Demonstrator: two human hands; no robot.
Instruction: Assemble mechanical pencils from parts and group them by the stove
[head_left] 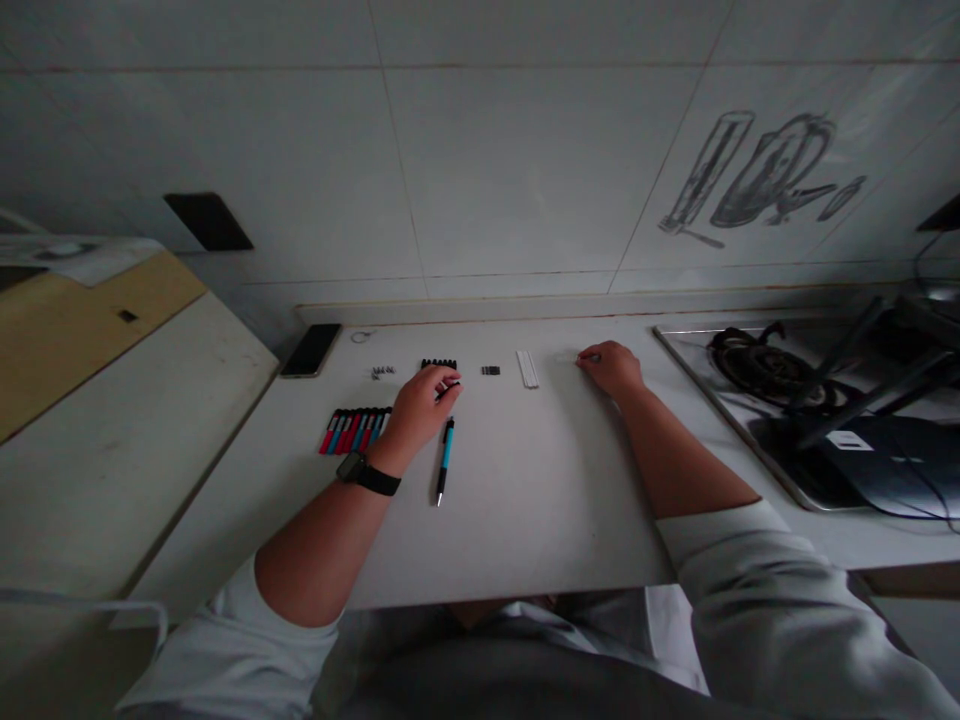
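My left hand (420, 405), with a black watch on the wrist, is curled on the white counter and pinches a small black pen part at its fingertips. Just beyond it lies a row of black pen pieces (439, 364). A blue-and-black pen (445, 460) lies on the counter right of the wrist. A row of red and blue pen barrels (354, 430) lies left of the hand. My right hand (611, 365) rests farther right with fingers closed on a small, pale part I cannot make out. White refill tubes (527, 367) lie between the hands.
A dark phone (310, 349) lies at the counter's back left. Small springs (382, 372) and a little black cluster (490, 370) sit in the back row. A gas hob (765, 365) and a dark tripod (862, 370) occupy the right. A wooden surface (82, 320) stands at left.
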